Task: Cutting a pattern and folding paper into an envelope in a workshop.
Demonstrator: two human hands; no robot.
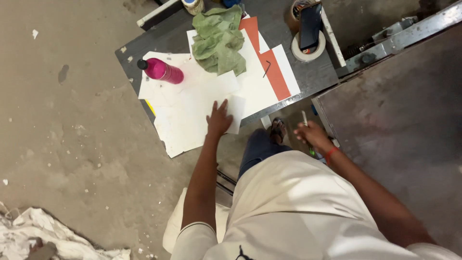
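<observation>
On dark worktable (313, 77), L hand (219, 119) flat, fingers spread, pressing white paper sheets (192, 110) to pin them; R hand (313, 136) pinches thin pen-like stick (304, 118) w/ fingertips, off table edge. Pink bottle (161, 70) weighs the sheets' far corner.

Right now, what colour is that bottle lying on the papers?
Bright pink bottle with a black cap, clearest in the head view.
</observation>
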